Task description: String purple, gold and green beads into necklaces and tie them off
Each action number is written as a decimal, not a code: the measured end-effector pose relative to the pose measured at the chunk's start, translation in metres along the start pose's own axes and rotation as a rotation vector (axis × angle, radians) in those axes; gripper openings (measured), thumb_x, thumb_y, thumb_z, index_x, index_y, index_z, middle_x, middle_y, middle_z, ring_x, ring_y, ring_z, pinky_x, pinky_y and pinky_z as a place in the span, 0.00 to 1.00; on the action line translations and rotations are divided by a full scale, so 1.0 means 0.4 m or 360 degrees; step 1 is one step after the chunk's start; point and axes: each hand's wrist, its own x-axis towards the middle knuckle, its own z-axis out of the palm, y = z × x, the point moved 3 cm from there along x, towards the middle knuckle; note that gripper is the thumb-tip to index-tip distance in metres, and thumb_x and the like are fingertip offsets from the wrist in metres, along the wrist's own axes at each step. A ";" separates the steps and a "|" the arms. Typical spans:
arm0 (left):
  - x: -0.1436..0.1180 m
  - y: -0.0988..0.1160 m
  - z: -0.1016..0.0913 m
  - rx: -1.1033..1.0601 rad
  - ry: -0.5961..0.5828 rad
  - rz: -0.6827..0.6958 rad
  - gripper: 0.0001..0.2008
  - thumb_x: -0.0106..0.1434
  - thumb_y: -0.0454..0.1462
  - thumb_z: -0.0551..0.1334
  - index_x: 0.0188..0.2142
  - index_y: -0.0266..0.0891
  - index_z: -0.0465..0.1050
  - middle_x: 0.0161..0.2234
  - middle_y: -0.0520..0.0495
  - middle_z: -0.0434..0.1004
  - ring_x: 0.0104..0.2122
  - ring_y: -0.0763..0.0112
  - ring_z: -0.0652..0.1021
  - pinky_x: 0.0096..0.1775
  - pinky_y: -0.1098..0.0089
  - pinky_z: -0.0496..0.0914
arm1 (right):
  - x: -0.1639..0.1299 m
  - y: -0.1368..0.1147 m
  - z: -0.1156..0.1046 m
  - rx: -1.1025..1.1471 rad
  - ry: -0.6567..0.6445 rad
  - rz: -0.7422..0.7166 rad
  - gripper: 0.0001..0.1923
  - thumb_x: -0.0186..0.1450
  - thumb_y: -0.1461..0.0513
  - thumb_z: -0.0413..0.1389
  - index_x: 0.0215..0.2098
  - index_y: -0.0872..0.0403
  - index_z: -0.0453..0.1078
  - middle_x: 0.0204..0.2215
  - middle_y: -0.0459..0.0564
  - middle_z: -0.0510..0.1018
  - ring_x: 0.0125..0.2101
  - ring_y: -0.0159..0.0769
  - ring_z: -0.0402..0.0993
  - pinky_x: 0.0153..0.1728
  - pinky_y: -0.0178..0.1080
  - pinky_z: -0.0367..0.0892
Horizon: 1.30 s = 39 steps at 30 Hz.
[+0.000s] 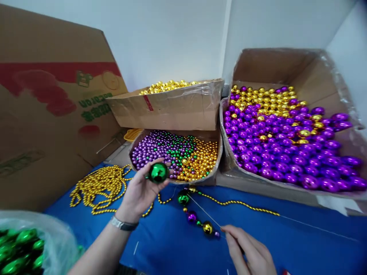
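Observation:
My left hand (pixel 146 187) is turned palm up, its fingers curled around a large shiny green bead (pixel 158 173). My right hand (pixel 248 248) pinches the end of a thin straight needle-like wire (pixel 205 211) between thumb and fingers. The wire's far end lies in front of another green bead (pixel 183 197). That bead belongs to a short strand with a purple bead (pixel 192 217), a gold bead (pixel 207 227) and small beads between them. A string of small gold beads (pixel 241 203) runs right from the strand and ends in bare thread.
Behind my hands stands an open carton (pixel 219 152) of small purple, green and gold beads. A box (pixel 183 110) of gold beads sits above it. A large carton (pixel 301 72) of purple and gold beads stands right. Gold strands (pixel 100 185) and a bag (pixel 61 236) of green beads are left.

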 end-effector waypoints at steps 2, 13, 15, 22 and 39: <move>0.013 -0.068 0.053 -0.0137 -0.0100 -0.0188 0.15 0.64 0.39 0.55 0.49 0.36 0.68 0.49 0.37 0.71 0.47 0.53 0.75 0.37 0.66 0.76 | 0.000 0.006 -0.007 -0.0015 -0.0008 0.0007 0.10 0.67 0.63 0.49 0.45 0.50 0.67 0.34 0.48 0.79 0.33 0.32 0.78 0.34 0.29 0.72; 0.034 -0.202 0.114 -0.0172 -0.0214 -0.0416 0.12 0.65 0.38 0.56 0.46 0.37 0.68 0.46 0.40 0.73 0.48 0.51 0.74 0.41 0.63 0.75 | -0.001 0.024 -0.013 -0.0060 0.0088 0.0119 0.10 0.68 0.65 0.48 0.45 0.52 0.67 0.33 0.48 0.77 0.33 0.32 0.76 0.35 0.32 0.71; 0.033 -0.199 0.118 -0.0174 -0.0203 -0.0337 0.10 0.64 0.36 0.56 0.46 0.39 0.68 0.45 0.43 0.74 0.49 0.52 0.74 0.46 0.59 0.73 | 0.003 0.025 -0.016 -0.0076 0.0105 0.0103 0.10 0.67 0.66 0.48 0.45 0.52 0.67 0.34 0.49 0.77 0.34 0.33 0.76 0.36 0.33 0.70; 0.039 -0.161 0.118 -0.0179 -0.0311 -0.0394 0.17 0.65 0.41 0.53 0.50 0.37 0.67 0.42 0.39 0.75 0.42 0.55 0.78 0.30 0.71 0.76 | 0.006 0.030 -0.047 -0.0101 0.0108 0.0202 0.10 0.67 0.66 0.50 0.45 0.53 0.67 0.36 0.48 0.77 0.35 0.31 0.75 0.37 0.32 0.68; 0.026 -0.175 0.128 0.0015 -0.0111 -0.0130 0.17 0.56 0.32 0.63 0.46 0.45 0.68 0.38 0.49 0.74 0.43 0.61 0.75 0.51 0.49 0.67 | 0.007 -0.008 -0.013 -0.0079 -0.0045 0.0027 0.11 0.67 0.67 0.48 0.46 0.54 0.67 0.33 0.49 0.78 0.31 0.34 0.75 0.34 0.37 0.69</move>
